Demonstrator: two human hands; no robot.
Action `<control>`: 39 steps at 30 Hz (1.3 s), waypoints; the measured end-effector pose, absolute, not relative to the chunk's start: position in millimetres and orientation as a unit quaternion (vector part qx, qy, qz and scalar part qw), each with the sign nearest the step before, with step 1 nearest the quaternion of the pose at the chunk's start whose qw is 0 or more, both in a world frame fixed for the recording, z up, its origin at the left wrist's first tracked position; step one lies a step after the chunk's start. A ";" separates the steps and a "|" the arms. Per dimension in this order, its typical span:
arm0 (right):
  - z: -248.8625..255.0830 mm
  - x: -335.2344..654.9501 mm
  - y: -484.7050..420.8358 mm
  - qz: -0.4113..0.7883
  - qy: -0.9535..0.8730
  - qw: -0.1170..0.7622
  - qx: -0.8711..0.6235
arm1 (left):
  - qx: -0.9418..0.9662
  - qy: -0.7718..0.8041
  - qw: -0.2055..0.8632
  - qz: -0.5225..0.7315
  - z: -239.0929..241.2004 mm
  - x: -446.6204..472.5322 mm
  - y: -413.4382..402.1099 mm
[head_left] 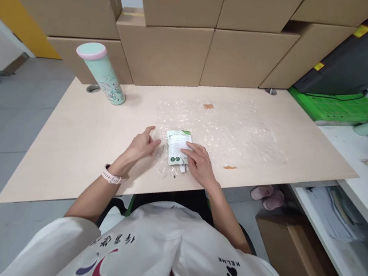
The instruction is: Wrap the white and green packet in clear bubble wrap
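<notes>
From the head camera, a small white and green pouch lies flat on a sheet of clear bubble wrap, close to the near edge of the pale wooden table and about halfway along it. The pouch is longer than it is wide, and its long side runs from the near edge toward the far edge, tipped a little to one side; a small spout end points back at the person. The right hand is nearest — its fingers lie flat on the right side of the pouch, pressing on it but not wrapped around it. The left hand sits just beside the pouch on its left, open, fingers loosely spread, resting at the edge of the bubble wrap and not touching the pouch as far as I can tell. So the pouch lies between the two hands, right in front of the person — the hands are apart, one on each side. A tall mint green bottle with a pink lid stands well away near the far left corner of the table. Brown cardboard boxes are stacked along the far edge. A green tray sits past the far right corner.
</notes>
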State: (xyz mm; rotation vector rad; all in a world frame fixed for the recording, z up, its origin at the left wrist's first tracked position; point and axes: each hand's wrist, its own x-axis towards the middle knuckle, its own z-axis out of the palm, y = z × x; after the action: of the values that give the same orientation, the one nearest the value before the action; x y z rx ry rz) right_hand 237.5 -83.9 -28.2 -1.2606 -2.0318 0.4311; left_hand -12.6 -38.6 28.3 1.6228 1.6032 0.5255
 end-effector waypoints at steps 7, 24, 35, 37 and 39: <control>-25.9 239.5 -84.6 0.208 -0.734 0.377 -0.525 | 0.478 0.611 0.536 0.332 23.1 8.6 -86.8; -17.6 243.2 -65.9 0.410 -0.624 0.390 -0.539 | 0.391 0.586 0.557 0.439 9.3 16.3 -87.3; -21.9 252.0 -63.5 0.312 -0.694 0.362 -0.539 | 0.433 0.499 0.569 0.489 37.8 49.2 -72.6; -22.8 256.7 -62.3 0.343 -0.689 0.377 -0.515 | 0.468 0.475 0.568 0.482 41.7 63.3 -66.0; -22.6 261.4 -61.4 0.369 -0.677 0.404 -0.493 | 0.506 0.446 0.562 0.479 45.6 78.2 -59.0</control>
State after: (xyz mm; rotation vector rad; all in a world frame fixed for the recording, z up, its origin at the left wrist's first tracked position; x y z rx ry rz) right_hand 261.4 -61.4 -22.6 -1.2449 -1.7086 0.9328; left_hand 78.2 -59.0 45.6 1.1909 1.0510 1.1279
